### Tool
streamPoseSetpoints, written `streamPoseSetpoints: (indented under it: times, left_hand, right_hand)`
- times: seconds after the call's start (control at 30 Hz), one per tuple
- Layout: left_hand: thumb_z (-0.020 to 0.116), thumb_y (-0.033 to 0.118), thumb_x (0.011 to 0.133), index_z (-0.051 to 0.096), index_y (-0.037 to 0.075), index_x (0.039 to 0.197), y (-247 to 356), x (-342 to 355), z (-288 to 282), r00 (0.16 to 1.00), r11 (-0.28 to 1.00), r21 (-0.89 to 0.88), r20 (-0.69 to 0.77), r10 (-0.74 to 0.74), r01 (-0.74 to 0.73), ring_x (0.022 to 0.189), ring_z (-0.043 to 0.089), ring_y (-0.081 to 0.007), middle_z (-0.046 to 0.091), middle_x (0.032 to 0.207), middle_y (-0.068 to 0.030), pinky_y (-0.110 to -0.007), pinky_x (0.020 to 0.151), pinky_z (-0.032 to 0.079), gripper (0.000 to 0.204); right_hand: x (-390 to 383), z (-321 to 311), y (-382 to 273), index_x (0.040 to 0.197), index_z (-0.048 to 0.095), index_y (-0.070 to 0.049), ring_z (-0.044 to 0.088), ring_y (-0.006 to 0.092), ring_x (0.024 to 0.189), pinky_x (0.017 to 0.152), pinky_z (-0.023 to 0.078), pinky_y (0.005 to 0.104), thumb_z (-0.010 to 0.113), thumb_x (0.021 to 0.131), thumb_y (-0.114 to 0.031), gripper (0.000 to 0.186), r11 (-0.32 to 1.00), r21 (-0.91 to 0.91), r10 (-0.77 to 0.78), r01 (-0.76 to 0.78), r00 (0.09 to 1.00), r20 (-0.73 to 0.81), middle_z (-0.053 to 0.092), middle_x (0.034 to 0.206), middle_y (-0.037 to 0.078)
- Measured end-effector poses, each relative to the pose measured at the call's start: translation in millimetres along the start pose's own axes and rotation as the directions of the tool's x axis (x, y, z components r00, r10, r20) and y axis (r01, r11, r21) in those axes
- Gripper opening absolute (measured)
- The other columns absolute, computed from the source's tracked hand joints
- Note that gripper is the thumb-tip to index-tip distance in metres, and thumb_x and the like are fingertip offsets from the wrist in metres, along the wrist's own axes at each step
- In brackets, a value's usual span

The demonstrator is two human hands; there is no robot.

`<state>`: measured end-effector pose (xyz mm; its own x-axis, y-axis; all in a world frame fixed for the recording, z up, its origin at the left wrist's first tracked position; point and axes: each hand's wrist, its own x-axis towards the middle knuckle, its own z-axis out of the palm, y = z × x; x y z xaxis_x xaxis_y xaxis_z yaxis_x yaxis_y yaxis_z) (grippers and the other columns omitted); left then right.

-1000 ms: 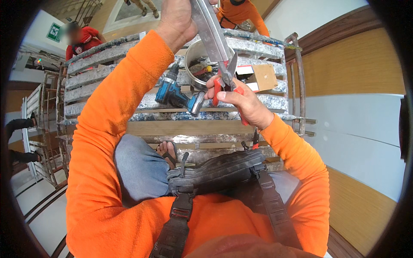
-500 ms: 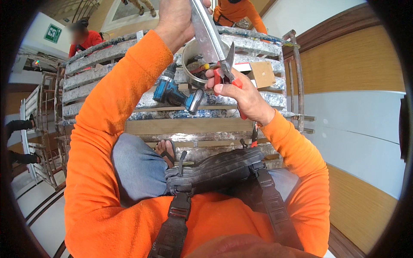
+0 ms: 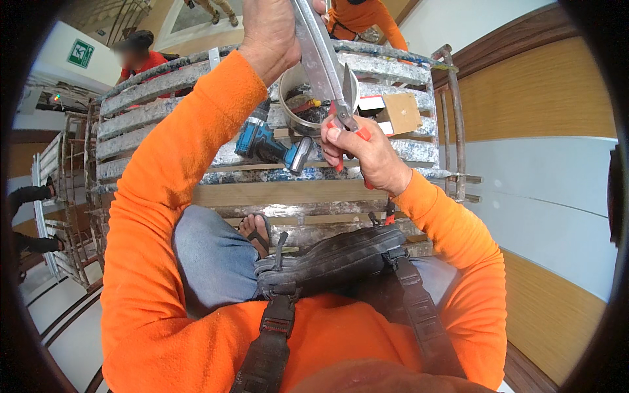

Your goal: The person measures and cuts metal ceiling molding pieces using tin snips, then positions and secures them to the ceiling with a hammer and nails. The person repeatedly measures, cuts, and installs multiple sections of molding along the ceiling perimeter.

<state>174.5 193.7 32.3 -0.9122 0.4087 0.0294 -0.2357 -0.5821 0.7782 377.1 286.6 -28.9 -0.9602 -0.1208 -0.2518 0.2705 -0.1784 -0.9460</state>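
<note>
The metal strip (image 3: pixel 313 46) runs down from the top edge of the view to the blades of the red-handled tin snips (image 3: pixel 346 111), held up in front of you above the scaffold planks (image 3: pixel 275 193). Your left hand (image 3: pixel 265 33) is closed around the strip's upper stretch, arm raised in an orange sleeve. Your right hand (image 3: pixel 363 150) is wrapped around the snips' red grips, fingers curled tight, with the blades standing at the strip's lower end. Just behind the snips sits a round metal bucket (image 3: pixel 291 98) with small tools inside it, and beside that a blue cordless drill (image 3: pixel 265 141) lies on the planks. A small cardboard box (image 3: pixel 400 112) rests to the right of the bucket. You sit on the scaffold with one sandalled foot (image 3: pixel 254 230) tucked in on the boards and a black tool pouch (image 3: pixel 334 259) strapped at your waist. Beyond the planks, two other people in orange shirts are at work, one at upper left (image 3: pixel 141 59) and one at the top (image 3: pixel 360 16).
</note>
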Motion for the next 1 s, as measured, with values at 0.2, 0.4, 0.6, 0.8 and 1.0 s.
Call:
streamPoseSetpoints:
  times: [0.2, 0.4, 0.6, 0.8, 1.0]
  left_hand:
    - [0.059, 0.055, 0.102, 0.056, 0.013, 0.093, -6, 3, 0, 1.000, 1.000, -0.004, -0.004, -0.012, 0.012, 0.052, 0.060, -0.0166, 0.057, 0.070, -0.0017, -0.031, 0.045, 0.049, 0.043]
    - [0.041, 0.065, 0.105, 0.057, 0.014, 0.091, 9, 9, 11, 0.983, 0.967, -0.175, 0.048, -0.178, 0.183, 0.054, 0.059, -0.0207, 0.057, 0.069, -0.0028, -0.033, 0.046, 0.048, 0.055]
    - [0.033, 0.073, 0.102, 0.064, 0.013, 0.096, -6, 39, -12, 0.987, 0.980, -0.158, 0.124, -0.099, 0.118, 0.057, 0.061, -0.0191, 0.061, 0.067, -0.0057, -0.032, 0.049, 0.050, 0.068]
    - [0.058, 0.073, 0.093, 0.049, 0.015, 0.115, 85, 98, 62, 0.990, 0.975, -0.198, 0.120, -0.075, 0.098, 0.059, 0.050, -0.0182, 0.047, 0.083, -0.0015, -0.036, 0.051, 0.041, 0.063]
    - [0.052, 0.079, 0.094, 0.048, 0.012, 0.118, 161, 83, 74, 0.974, 0.959, -0.226, 0.108, 0.198, -0.170, 0.057, 0.045, -0.0102, 0.046, 0.083, 0.0008, -0.027, 0.044, 0.037, 0.071]
  right_hand:
    - [-1, -6, 6, 0.100, 0.056, -0.004, 0.053, 0.0136, 0.072, 0.067, 0.045, 0.0298, 0.058, 0.102, -0.026, 0.022, 0.990, 0.132, 0.036, -0.042, 0.998, 0.045, 0.050, 0.080, 0.002]
    - [3, -14, -6, 0.114, 0.061, -0.003, 0.062, 0.0179, 0.087, 0.083, 0.051, 0.0352, 0.064, 0.098, -0.033, 0.033, 0.959, 0.261, 0.079, -0.110, 0.989, 0.128, 0.061, 0.092, 0.006]
    - [-3, -17, 21, 0.129, 0.059, -0.002, 0.060, 0.0172, 0.098, 0.092, 0.048, 0.0356, 0.072, 0.090, -0.038, 0.054, 1.000, 0.015, 0.027, -0.027, 0.998, 0.048, 0.064, 0.105, 0.003]
    - [13, -6, -48, 0.129, 0.054, 0.000, 0.064, 0.0236, 0.104, 0.100, 0.049, 0.0397, 0.066, 0.088, -0.029, 0.052, 0.960, 0.040, -0.277, 0.279, 0.960, -0.038, 0.065, 0.112, 0.011]
    - [39, 14, -118, 0.121, 0.057, -0.001, 0.059, 0.0188, 0.100, 0.091, 0.048, 0.0318, 0.056, 0.077, -0.008, 0.045, 0.934, -0.097, -0.346, 0.344, 0.938, -0.008, 0.061, 0.109, 0.009]
